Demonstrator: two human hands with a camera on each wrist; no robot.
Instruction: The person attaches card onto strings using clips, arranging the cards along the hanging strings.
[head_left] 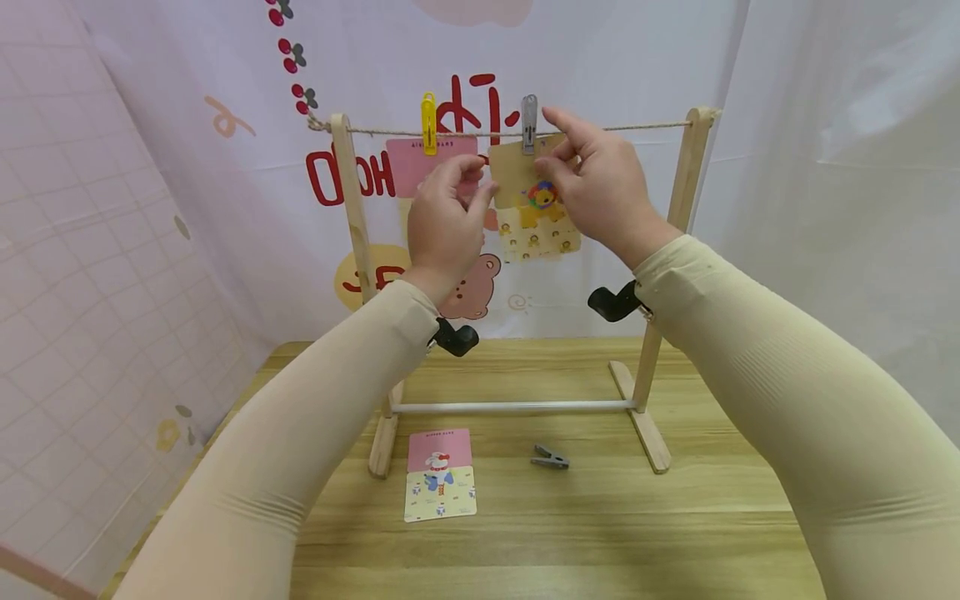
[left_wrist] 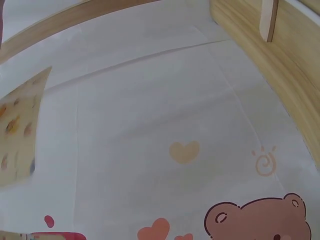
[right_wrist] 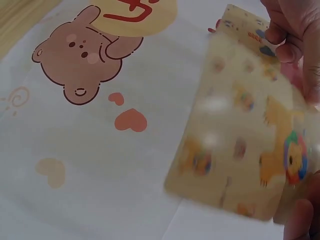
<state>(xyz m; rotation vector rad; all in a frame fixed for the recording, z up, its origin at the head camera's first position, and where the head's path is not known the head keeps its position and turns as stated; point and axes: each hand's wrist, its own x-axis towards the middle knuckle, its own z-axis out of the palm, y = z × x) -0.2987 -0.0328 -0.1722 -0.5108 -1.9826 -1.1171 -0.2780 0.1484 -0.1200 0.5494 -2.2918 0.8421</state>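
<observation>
A tan card with a lion (head_left: 536, 218) hangs from the rope (head_left: 615, 127) under a grey clothespin (head_left: 529, 125). My left hand (head_left: 450, 208) is at the card's left edge, its thumb and index fingertips apart. In front of the card's upper right, my right hand (head_left: 603, 179) has its thumb bent and its index finger raised beside the clothespin. Whether it pinches the card is hidden. In the right wrist view the lion card (right_wrist: 230, 135) looks blurred. A pink card (head_left: 405, 158) hangs to the left under a yellow clothespin (head_left: 429, 123), partly behind my left hand.
A wooden frame with two posts (head_left: 686, 179) and a white lower bar (head_left: 517, 407) stands on the wooden table (head_left: 570, 533). A pink and yellow card (head_left: 441, 475) and a grey clothespin (head_left: 551, 457) lie on the tabletop. Behind hangs a printed cloth (head_left: 555, 304).
</observation>
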